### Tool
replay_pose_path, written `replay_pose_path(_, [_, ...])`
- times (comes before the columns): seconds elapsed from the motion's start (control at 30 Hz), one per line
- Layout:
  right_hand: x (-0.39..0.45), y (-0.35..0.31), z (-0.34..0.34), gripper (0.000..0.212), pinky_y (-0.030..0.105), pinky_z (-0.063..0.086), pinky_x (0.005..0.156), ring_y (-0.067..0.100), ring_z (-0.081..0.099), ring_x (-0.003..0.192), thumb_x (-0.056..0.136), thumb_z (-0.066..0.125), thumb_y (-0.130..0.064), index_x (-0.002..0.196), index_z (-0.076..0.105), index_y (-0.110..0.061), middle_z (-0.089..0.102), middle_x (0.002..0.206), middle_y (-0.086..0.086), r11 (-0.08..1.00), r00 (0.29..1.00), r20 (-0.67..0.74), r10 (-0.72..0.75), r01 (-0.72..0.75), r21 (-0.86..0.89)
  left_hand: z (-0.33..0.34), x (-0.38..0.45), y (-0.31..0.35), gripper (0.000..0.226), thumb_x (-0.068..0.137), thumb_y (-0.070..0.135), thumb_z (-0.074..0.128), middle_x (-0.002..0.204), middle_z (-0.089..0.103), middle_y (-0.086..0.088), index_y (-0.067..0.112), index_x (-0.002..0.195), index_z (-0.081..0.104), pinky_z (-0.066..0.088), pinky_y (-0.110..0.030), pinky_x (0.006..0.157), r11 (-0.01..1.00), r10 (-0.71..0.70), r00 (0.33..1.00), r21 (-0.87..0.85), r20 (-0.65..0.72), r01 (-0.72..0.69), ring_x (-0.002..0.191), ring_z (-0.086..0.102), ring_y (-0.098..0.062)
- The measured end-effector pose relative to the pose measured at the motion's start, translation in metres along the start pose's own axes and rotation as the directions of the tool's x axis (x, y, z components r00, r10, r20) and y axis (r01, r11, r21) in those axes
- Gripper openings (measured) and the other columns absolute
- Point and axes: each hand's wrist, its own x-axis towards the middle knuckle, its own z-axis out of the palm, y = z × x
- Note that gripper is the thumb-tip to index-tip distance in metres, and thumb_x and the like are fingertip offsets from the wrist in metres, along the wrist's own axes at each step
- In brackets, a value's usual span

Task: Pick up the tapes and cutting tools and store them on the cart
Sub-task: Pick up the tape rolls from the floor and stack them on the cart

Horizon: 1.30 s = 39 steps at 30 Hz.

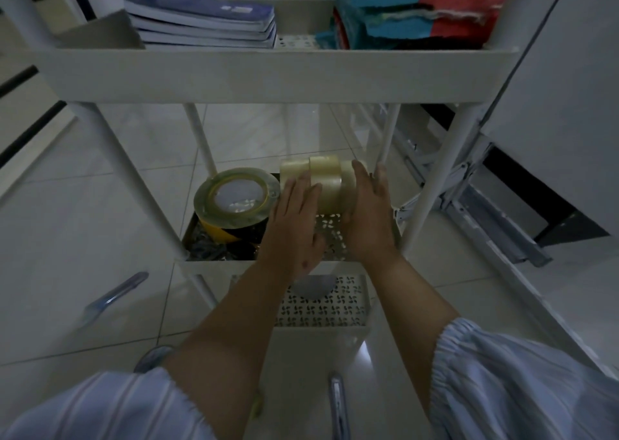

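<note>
On the cart's middle shelf (214,267), a yellow-black hazard tape roll (234,205) lies at nine o'clock of the clear tape rolls (326,185), pressed between the straight-fingered left hand (294,225) and right hand (370,215).

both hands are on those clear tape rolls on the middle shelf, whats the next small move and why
Probably ease both hands apart and draw them back. The clear tape rolls already stand on edge on the middle shelf, pressed between the flat left hand and right hand, beside the yellow-black tape. If they roll, steady them first.
</note>
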Motion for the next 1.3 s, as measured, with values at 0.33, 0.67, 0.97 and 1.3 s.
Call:
replay_pose_path(0.33, [-0.060,-0.041,0.006,0.048,0.017,0.025,0.103,0.021,0.033,0.119,0.078,0.042,0.007,0.124,0.051,-0.004,0.046,0.129,0.024,0.964,0.969,-0.139,-0.202,0.222,0.144,-0.006,-0.074,-0.010,0.050,0.084,0.010,0.039,0.146,0.028,-0.022,0.006,0.133,0.036,0.024,-0.029,0.117,0.977,-0.123,0.961,-0.199,-0.248,0.074,0.138,0.022,-0.027])
replay_pose_path(0.67, [-0.163,-0.061,0.090,0.045,0.022,0.037,0.090,0.022,0.047,0.105,0.076,0.038,-0.001,0.117,0.055,-0.007,0.055,0.113,0.017,0.944,0.972,0.115,-0.207,0.167,0.285,0.010,-0.211,-0.048,0.058,0.077,0.018,0.044,0.149,0.022,-0.009,0.009,0.134,0.037,0.017,-0.023,0.108,0.794,-0.585,0.798,-0.302,-0.146,0.527,0.140,0.017,-0.024])
replay_pose_path(0.97, [-0.205,-0.078,0.159,0.056,0.021,0.023,0.109,0.024,0.034,0.133,0.084,0.040,-0.031,0.134,0.041,-0.007,0.041,0.141,0.013,0.944,0.798,0.601,-0.047,-0.162,0.288,0.024,-0.273,-0.125,0.065,0.082,0.003,0.057,0.148,0.022,-0.024,-0.002,0.138,0.026,0.021,-0.036,0.112,0.554,-0.812,0.583,-0.272,0.033,0.787,0.139,0.021,-0.037])
replay_pose_path(1.3, [-0.232,-0.090,0.251,0.072,0.037,0.030,0.114,0.020,0.035,0.134,0.071,0.047,-0.008,0.141,0.030,-0.011,0.038,0.145,0.005,0.875,0.552,0.828,0.102,-0.445,0.189,0.028,-0.283,-0.183,0.065,0.088,0.008,0.054,0.148,0.027,-0.016,0.001,0.141,0.018,0.025,-0.029,0.108,0.323,-0.882,0.432,-0.428,0.188,0.844,0.139,0.024,-0.028])
